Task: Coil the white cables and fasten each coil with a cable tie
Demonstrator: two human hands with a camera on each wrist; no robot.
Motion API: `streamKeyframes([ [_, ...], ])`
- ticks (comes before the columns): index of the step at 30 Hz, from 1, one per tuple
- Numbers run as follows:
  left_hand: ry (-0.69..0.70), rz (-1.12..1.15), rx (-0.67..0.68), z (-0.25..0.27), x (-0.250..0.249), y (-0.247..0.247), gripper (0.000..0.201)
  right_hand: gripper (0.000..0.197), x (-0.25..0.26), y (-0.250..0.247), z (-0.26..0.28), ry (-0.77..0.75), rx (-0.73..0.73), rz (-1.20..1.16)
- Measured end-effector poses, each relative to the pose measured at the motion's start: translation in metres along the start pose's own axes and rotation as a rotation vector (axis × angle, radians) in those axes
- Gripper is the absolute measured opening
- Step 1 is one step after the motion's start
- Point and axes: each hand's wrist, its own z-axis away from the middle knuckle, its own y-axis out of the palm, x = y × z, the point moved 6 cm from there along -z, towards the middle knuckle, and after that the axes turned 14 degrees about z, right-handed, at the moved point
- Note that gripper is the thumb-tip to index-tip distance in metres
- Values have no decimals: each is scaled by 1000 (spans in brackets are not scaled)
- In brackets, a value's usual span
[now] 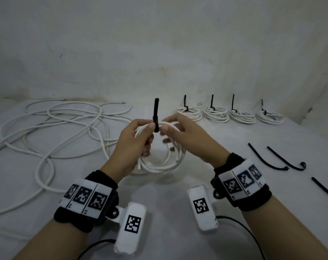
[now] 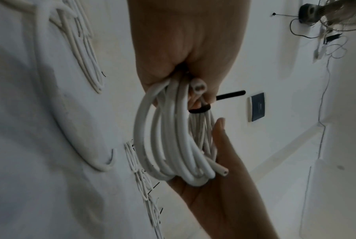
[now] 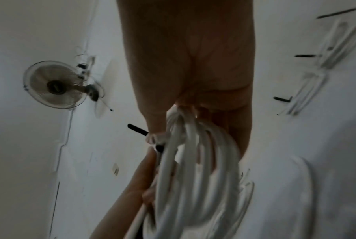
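Observation:
Above the table's middle I hold a white cable coil (image 1: pixel 159 164) upright with both hands. A black cable tie (image 1: pixel 156 113) loops round the top of the coil, and its tail stands straight up. My left hand (image 1: pixel 150 134) grips the coil's strands just left of the tie, thumb against the tie. My right hand (image 1: pixel 167 135) pinches the strands just right of it. In the left wrist view the tie's loop (image 2: pixel 199 110) cinches the coil (image 2: pixel 173 137), whose cut ends stick out. The right wrist view shows the coil (image 3: pixel 203 161) hanging below my fingers, blurred.
Several tied coils (image 1: pixel 215 114) stand in a row at the back right. Loose white cables (image 1: pixel 65 124) sprawl over the table's left side. Three spare black ties (image 1: pixel 266 158) lie to the right of my right wrist. A wall rises behind the table.

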Motion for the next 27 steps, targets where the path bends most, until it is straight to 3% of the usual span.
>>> streamKeyframes([
  [2, 5, 70, -25, -2, -2, 2, 12, 23, -8, 4, 10, 16, 41, -74],
  [4, -12, 95, -7, -2, -3, 5, 19, 19, -11, -3, 13, -23, -74, -83],
  [7, -95, -62, 119, 2, 1, 17, 26, 20, -20, -20, 15, -23, -250, -142],
  [10, -99, -212, 235, 0, 4, 37, 24, 16, -33, -34, 15, 14, -303, -163],
  [13, -68, -220, 208, -16, 12, 55, 20, 23, -46, -48, 16, 46, -319, -158],
  [17, -153, -181, 152, -48, 36, 78, 20, 40, -88, -77, 19, 176, -406, -200],
  [19, -193, -179, 128, -67, 50, 89, 22, 37, -118, -93, 19, 240, -445, 36],
  [22, -269, -185, 104, -96, 73, 100, 16, 27, -156, -99, 18, 359, -300, 436],
  [27, -401, -199, 8, -132, 114, 107, 26, 33, -181, -91, 17, 433, -134, 558],
])
